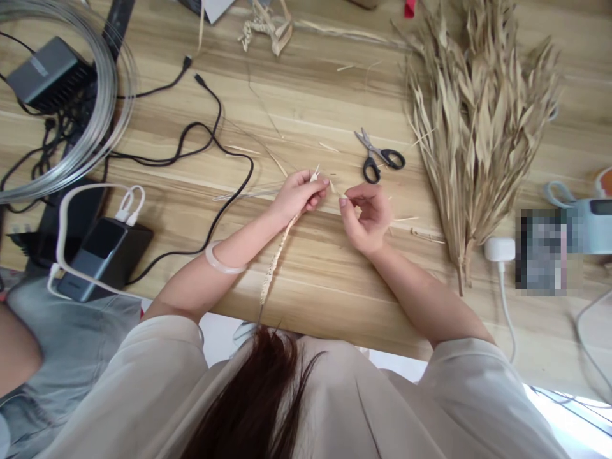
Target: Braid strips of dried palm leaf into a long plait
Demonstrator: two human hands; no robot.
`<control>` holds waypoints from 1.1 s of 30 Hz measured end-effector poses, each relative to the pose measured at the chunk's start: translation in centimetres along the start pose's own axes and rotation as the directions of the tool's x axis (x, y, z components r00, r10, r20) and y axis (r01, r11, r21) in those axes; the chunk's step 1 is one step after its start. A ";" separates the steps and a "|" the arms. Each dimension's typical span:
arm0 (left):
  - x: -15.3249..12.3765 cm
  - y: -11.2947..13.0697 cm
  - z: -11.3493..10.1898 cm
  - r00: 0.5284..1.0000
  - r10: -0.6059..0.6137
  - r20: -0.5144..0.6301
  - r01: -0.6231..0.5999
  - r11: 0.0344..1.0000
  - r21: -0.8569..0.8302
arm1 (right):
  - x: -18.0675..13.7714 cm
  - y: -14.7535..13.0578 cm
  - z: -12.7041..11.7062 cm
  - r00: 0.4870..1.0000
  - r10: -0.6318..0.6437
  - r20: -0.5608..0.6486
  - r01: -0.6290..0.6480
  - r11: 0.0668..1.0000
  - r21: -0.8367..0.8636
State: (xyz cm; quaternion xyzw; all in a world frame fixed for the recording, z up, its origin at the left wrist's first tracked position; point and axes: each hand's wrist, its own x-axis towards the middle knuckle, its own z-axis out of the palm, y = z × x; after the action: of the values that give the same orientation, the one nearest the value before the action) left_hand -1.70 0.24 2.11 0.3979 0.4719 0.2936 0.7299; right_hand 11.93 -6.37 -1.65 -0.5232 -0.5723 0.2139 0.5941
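Observation:
My left hand (302, 192) is closed around the upper end of a pale braided straw cord (273, 266). The cord slants down toward the table's front edge, where a thin dark wire shows at its lower end. Short pale tips stick up above the left thumb. To the right, my right hand (367, 215) pinches a thin straw strip (334, 188) that spans the small gap between both hands. Just beyond the right hand lie scissors (377, 155) with black handles, their blades slightly apart.
A bundle of dried leaves (478, 121) lies at the right. Coiled metal wire (108, 95), black cables (189, 127) and a power bank (102, 255) occupy the left. Straw scraps (329, 147) are scattered on the wooden table (315, 83). A white charger (500, 249) sits at right. Another person's leg (16, 347) shows lower left.

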 end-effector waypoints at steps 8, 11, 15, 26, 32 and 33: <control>-0.1 0.4 0.0 1.000 -0.013 0.005 0.013 1.000 -0.019 | 0.6 -0.1 0.2 0.993 0.090 -0.073 -0.090 0.996 -0.001; -0.1 0.4 0.1 1.000 -0.027 0.001 0.027 1.000 -0.015 | 1.0 0.3 0.1 0.985 0.147 -0.087 -0.144 0.989 0.041; -0.2 0.5 0.2 1.000 -0.029 -0.003 0.029 0.999 -0.029 | 1.2 0.3 0.0 0.982 0.161 -0.103 -0.150 0.983 0.107; 0.1 -0.1 -0.1 1.000 0.010 0.026 -0.009 0.999 -0.039 | 1.0 -0.8 0.3 0.978 0.132 -0.163 -0.115 0.987 0.112; 0.0 0.0 0.0 1.000 -0.005 -0.002 0.005 1.000 0.008 | 0.6 -1.0 0.3 0.988 0.105 -0.109 -0.091 0.988 0.127; 0.0 0.0 0.0 1.000 -0.010 -0.008 0.010 1.000 0.015 | 0.6 -1.0 0.3 0.988 0.112 -0.107 -0.096 0.984 0.148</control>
State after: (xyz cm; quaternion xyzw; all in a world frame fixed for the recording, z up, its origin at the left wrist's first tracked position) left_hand -1.69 0.22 2.11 0.4000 0.4790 0.2880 0.7263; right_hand 11.47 -6.12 -0.56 -0.5202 -0.4924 0.2545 0.6498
